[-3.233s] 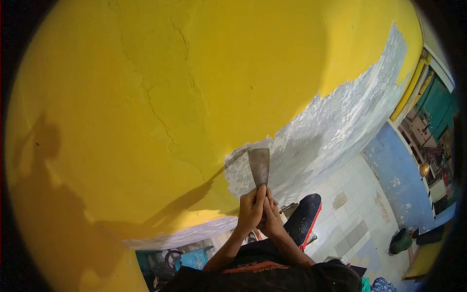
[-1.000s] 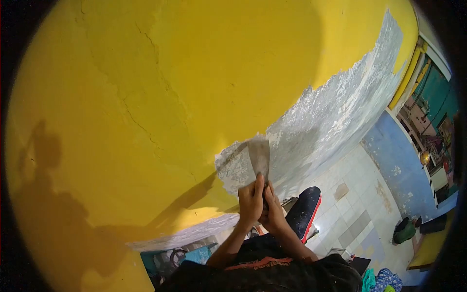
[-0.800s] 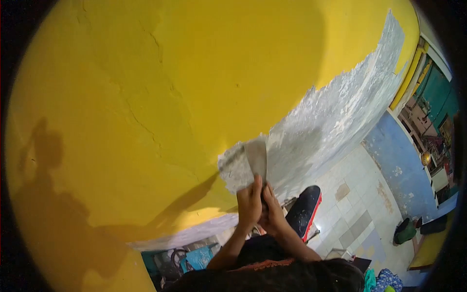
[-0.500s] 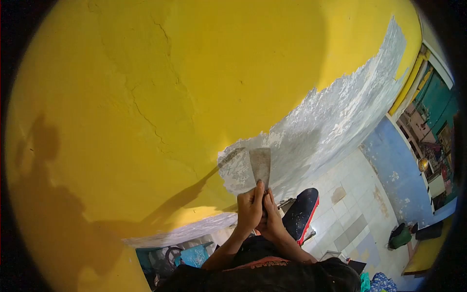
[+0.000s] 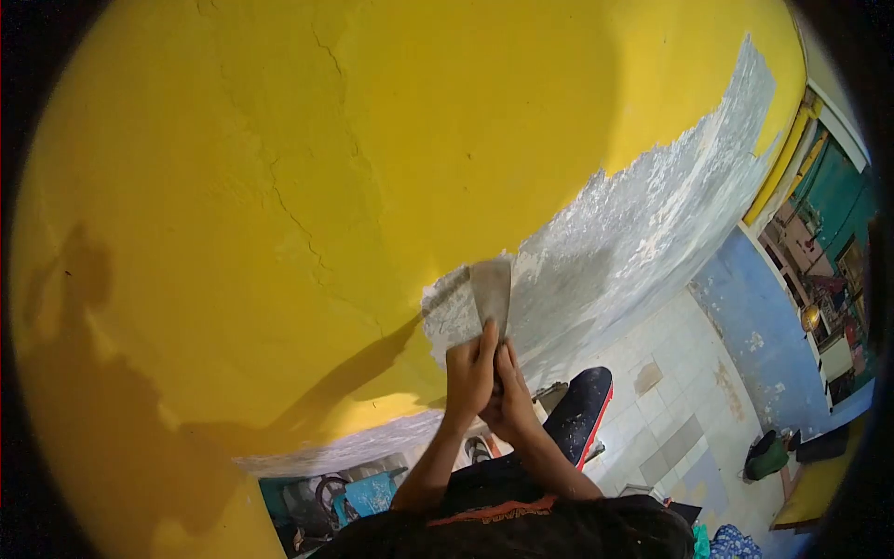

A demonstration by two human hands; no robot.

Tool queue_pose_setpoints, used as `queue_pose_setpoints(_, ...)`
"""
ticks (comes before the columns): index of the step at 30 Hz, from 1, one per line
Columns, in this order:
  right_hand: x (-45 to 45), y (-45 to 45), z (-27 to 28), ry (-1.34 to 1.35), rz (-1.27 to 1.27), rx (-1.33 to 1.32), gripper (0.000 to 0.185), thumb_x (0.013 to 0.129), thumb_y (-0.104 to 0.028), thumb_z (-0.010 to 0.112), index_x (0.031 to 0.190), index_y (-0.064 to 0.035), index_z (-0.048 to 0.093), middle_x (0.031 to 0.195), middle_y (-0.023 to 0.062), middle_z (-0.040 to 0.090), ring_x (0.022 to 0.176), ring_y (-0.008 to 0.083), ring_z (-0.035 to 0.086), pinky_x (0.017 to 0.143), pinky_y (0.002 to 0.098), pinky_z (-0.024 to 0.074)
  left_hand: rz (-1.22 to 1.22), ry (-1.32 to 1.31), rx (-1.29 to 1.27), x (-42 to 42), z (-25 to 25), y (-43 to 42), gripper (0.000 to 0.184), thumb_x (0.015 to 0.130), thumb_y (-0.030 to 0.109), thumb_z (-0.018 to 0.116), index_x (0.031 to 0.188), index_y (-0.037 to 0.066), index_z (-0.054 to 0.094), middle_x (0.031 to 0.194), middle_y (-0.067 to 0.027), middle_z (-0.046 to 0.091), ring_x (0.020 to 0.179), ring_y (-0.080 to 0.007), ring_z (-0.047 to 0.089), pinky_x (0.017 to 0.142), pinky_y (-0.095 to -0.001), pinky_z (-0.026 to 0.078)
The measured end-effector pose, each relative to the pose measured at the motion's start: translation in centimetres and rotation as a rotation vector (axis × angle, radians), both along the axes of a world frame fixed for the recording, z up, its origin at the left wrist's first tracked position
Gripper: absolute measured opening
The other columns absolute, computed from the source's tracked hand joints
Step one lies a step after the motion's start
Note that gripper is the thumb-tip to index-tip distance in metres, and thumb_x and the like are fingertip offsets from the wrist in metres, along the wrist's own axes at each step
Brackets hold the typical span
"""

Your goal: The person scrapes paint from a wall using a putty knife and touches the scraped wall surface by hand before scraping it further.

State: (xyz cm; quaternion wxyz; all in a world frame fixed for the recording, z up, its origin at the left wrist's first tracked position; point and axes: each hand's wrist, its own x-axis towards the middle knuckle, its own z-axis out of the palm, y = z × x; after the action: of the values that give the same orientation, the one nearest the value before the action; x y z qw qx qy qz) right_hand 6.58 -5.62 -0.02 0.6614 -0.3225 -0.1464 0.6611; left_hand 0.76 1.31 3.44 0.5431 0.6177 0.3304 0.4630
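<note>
My left hand [image 5: 468, 377] and my right hand [image 5: 512, 401] are both wrapped round the handle of a paint scraper [image 5: 492, 291], one close beside the other. The scraper's wide grey blade points up, its edge near the border between yellow paint and bare plaster; whether it touches the wall I cannot tell. Most of the handle is hidden by my fingers. Yellow paint covers much of the wall [image 5: 447, 140]. A rough grey-white stripped patch [image 5: 596, 242] runs from the blade up to the right.
My leg in dark trousers with a red stripe [image 5: 582, 405] is below right. Pale floor tiles [image 5: 670, 382] spread beyond it, up to a low blue wall [image 5: 745, 317]. Blue things [image 5: 368, 498] sit below left. A patterned cloth [image 5: 728, 540] lies at the lower right. Cracks run down the yellow paint.
Both hands and the scraper have moved up and slightly left, bringing the blade nearer the yellow paint's edge. The grip looks the same.
</note>
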Motion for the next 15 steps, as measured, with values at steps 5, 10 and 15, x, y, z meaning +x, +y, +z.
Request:
queue_pose_setpoints(5,-0.2,-0.5,0.0,0.031,0.008,0.085,0.052,0.092,-0.043,0.040,0.138,-0.0308,0.017,0.091,-0.0009,0.052,0.066,0.0091,0.053,0.056,0.0252,0.0450,0.012,0.012,0.022,-0.4,-0.5,-0.6,0.044,0.092,0.025,0.048,0.059,-0.003,0.048,0.047,-0.0009,0.039,0.049,-0.0042,0.034,0.042,-0.0267,0.026)
queue_pose_setpoints(10,-1.8,-0.9,2.1,0.068,-0.233,-0.270,0.049,0.093,-0.042,0.039,0.137,-0.0310,0.021,0.080,-0.0040,0.053,0.055,0.0042,0.047,0.049,0.0199,0.0390,0.052,-0.021,0.070,-0.5,-1.4,-2.3,0.043,0.091,0.027,0.049,0.063,-0.006,0.051,0.046,-0.0038,0.039,0.051,-0.0053,0.036,0.043,-0.0286,0.029)
queue_pose_setpoints(15,-0.7,0.1,1.2,0.082,-0.060,0.014,0.051,0.092,-0.042,0.042,0.137,-0.0310,0.019,0.055,-0.0067,0.035,0.038,0.0040,0.030,0.037,0.0186,0.0256,-0.006,0.086,-0.025,-0.3,0.3,-0.1,0.048,0.092,0.029,0.047,0.058,-0.004,0.050,0.046,-0.0020,0.043,0.046,-0.0054,0.038,0.041,-0.0276,0.029)
